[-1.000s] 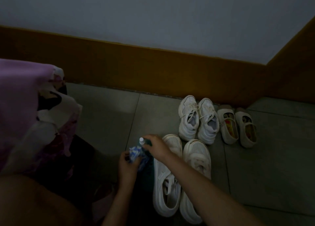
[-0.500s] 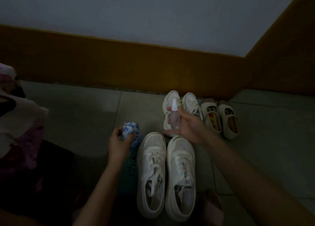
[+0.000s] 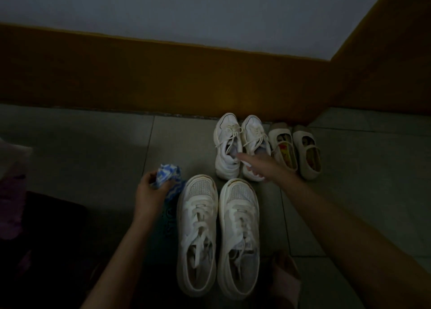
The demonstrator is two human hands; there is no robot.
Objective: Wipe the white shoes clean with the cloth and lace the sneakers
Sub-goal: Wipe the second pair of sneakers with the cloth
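**Right hand out at the far pair, cloth waiting in my left**

The near pair of white sneakers (image 3: 198,217) sits straight in front of me on the floor tiles (image 3: 93,150), side by side with toes away. Their laces are threaded but slack and untied, and there are brownish marks round the toe rims. The cloth (image 3: 166,172), blue and white, is bunched in my left hand (image 3: 148,193), pinched between thumb and curled fingers just left of the near left toe and not yet touching any shoe.

Half a second ago my right hand (image 3: 262,167) held a small spray bottle upright over the far pair (image 3: 227,145). Now it has dropped lower and lies across the opening of the right shoe of that pair, index finger stretched forward. I cannot tell whether the bottle is under my palm or whether the other fingers are closed on anything; it is too dark there.

I judge the wiping has not begun. This reach suggests the far pair may come first. The beige strap shoes (image 3: 307,150) stand just right of it by the skirting (image 3: 163,75).
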